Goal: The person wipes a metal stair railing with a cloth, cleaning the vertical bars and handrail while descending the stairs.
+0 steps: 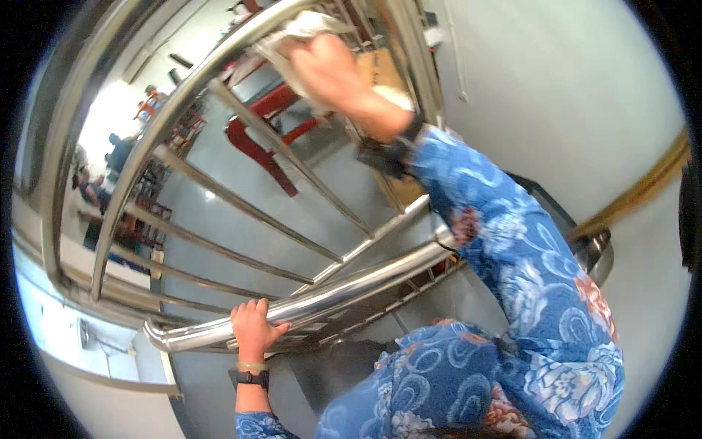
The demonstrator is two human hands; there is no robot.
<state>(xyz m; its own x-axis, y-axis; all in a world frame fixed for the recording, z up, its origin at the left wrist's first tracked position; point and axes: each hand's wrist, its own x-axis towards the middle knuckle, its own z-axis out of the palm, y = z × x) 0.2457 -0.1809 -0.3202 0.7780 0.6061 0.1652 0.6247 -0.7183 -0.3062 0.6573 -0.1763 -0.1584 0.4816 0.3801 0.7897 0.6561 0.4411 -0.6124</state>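
My left hand (256, 328) is wrapped over a thick, shiny steel handrail (358, 274) in front of me. My right hand (330, 67), its fingers closed, is stretched far forward and holds a whitish cloth (296, 33). The cloth lies against a curved steel rail (162, 123) at the top of the metal railing. Thin steel bars (248, 208) run between that curved rail and a straight lower one. Part of the cloth is hidden under my right hand. Both arms have blue flowered sleeves (512, 241) and dark bands at the wrists.
Beyond the bars stands dark red wooden furniture (252, 150) on a grey floor. Several people (93, 192) are far off at the left, blurred. A pale wall (563, 80) rises on the right, with a brownish handrail (636, 192). Cardboard (379, 67) stands behind my right hand.
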